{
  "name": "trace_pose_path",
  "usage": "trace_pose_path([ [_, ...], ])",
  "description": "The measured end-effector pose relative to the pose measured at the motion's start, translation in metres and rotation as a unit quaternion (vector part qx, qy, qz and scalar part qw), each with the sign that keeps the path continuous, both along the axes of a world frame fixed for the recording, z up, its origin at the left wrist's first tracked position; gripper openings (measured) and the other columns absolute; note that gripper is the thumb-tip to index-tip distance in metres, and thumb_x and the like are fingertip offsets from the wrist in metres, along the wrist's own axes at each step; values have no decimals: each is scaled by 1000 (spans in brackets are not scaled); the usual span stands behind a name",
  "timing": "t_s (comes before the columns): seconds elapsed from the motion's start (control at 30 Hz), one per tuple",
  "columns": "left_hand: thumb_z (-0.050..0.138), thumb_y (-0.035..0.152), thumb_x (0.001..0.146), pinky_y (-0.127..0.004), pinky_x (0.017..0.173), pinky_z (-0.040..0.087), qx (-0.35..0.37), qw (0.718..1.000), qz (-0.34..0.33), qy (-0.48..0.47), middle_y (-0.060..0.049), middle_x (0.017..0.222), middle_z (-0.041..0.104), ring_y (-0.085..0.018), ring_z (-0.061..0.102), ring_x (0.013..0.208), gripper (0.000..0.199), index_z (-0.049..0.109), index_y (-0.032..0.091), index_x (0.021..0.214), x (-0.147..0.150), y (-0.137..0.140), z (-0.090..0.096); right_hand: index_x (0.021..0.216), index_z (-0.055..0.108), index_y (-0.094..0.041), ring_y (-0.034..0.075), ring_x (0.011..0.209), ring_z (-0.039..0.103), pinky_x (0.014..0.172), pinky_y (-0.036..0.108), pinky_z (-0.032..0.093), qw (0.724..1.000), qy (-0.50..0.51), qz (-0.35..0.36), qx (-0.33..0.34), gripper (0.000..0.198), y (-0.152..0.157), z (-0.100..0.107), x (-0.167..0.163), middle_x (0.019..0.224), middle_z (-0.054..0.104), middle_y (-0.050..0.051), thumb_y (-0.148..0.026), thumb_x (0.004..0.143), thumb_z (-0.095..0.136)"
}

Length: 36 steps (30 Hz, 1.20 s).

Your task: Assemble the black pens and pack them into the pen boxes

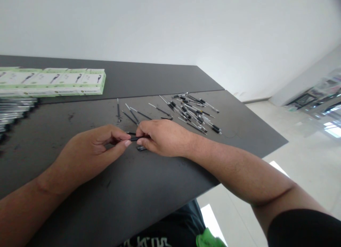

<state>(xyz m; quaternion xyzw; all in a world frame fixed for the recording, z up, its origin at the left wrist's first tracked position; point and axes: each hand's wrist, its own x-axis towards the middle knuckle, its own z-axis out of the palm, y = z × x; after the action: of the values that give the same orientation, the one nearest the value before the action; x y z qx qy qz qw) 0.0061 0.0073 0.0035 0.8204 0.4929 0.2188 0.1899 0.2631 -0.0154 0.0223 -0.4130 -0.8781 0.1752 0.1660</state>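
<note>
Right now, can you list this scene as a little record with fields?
Left fingers: pinching one end of a slim black cylindrical pen part
Right fingers: gripping its other end
Just beyond: loose, thin dark refills with pale ends
Right: heap of clear plastic pens with black grips
Far left: row of green-and-white cardboard boxes
Nearer, far left: slim black-ended pen-like pieces, blurred
Surface: dark grey tabletop

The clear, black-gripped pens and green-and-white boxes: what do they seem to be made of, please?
Clear, black-gripped pens: probably glossy plastic, as they look transparent and catch light. Green-and-white boxes: likely smooth printed cardboard, with flat panels.
</note>
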Motion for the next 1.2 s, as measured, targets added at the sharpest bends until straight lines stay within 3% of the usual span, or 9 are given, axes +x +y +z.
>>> trace_pose_path([
  [0.13, 65, 59, 90, -34, 80, 57, -3, 1000, -11, -4, 0, 92, 87, -25, 81, 87, 33, 82, 30, 95, -1, 1, -3, 118, 74, -20, 24, 103, 73, 86, 34, 45, 1000, -17, 7, 0, 24, 0, 1, 0, 111, 82, 9, -33, 117, 54],
  [0.57, 66, 55, 92, -33, 78, 58, 14, 999, -28, -8, 1, 93, 88, -25, 82, 86, 30, 82, 30, 96, -5, 3, -7, 121, 73, -21, 23, 103, 73, 85, 32, 46, 1000, -9, -3, -4, 17, 0, 1, 0, 110, 81, 7, -34, 113, 65],
  [0.73, 65, 55, 94, -32, 79, 58, 14, 999, -38, -5, 0, 94, 88, -25, 82, 88, 30, 82, 30, 97, -6, 2, -6, 116, 75, -20, 23, 99, 73, 83, 33, 44, 1000, -28, 10, -1, 23, -1, 2, -1, 108, 82, 8, -33, 117, 56],
  [1.2, 65, 55, 94, -33, 78, 58, -1, 999, -38, -2, 0, 94, 88, -25, 83, 88, 31, 83, 30, 97, -2, 1, -3, 118, 75, -20, 22, 98, 72, 83, 32, 45, 1000, -13, 3, -7, 19, -1, 1, 0, 109, 82, 7, -34, 114, 62],
])
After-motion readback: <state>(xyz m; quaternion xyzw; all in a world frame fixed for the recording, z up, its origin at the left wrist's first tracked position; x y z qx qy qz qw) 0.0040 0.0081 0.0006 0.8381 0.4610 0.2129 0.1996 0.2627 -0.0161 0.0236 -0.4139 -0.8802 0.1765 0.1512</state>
